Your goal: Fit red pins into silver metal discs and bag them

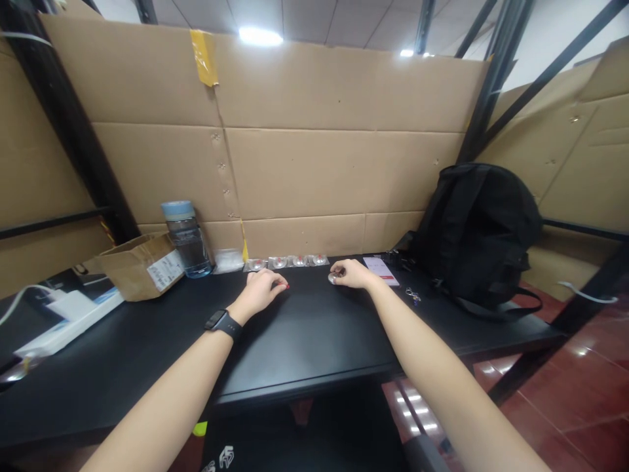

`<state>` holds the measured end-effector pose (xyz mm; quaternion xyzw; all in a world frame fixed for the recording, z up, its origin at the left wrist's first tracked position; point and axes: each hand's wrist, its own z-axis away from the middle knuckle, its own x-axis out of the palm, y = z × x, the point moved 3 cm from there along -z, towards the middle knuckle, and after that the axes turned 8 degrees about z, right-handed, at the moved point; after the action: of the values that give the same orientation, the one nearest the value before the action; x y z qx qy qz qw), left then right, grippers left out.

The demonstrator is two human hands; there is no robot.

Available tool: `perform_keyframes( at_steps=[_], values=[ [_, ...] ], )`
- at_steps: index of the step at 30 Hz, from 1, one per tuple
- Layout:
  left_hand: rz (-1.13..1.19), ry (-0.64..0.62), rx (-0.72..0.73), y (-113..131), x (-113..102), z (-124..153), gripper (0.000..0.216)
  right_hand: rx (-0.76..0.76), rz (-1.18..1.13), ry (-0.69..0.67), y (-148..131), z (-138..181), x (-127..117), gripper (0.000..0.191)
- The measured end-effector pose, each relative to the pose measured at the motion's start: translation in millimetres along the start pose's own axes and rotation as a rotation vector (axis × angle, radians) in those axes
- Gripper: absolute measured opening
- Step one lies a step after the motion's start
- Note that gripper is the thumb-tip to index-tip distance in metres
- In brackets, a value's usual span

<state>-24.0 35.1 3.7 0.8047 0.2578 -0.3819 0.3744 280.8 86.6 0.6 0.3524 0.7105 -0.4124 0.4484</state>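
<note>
My left hand (263, 290) rests on the black table (304, 328) with its fingers curled in; nothing shows in them. A black smartwatch (222, 322) sits on that wrist. My right hand (350, 273) lies a little to the right, its fingers pinched on a small round silvery piece (333, 278) that touches the tabletop. Just behind both hands, a row of several small clear packets with red-marked parts (289, 261) lines the foot of the cardboard wall.
A blue-lidded water bottle (187, 238), a small clear bag (227, 260) and an open cardboard box (142, 263) stand at the back left, with a white power strip (69, 321) further left. A black backpack (479, 233), a white-and-red card (381, 269) and keys (413, 296) are at right.
</note>
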Motion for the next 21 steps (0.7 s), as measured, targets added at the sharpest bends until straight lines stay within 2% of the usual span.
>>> perform_keyframes(
  at_steps=[9, 21],
  values=[
    [-0.050, -0.034, -0.015, -2, 0, 1, 0.020, -0.007, -0.087, -0.005, 9, -4, 3, 0.035],
    [0.000, 0.006, -0.016, 4, -6, 3, 0.009, 0.078, -0.206, -0.017, 27, -11, 14, 0.045]
  ],
)
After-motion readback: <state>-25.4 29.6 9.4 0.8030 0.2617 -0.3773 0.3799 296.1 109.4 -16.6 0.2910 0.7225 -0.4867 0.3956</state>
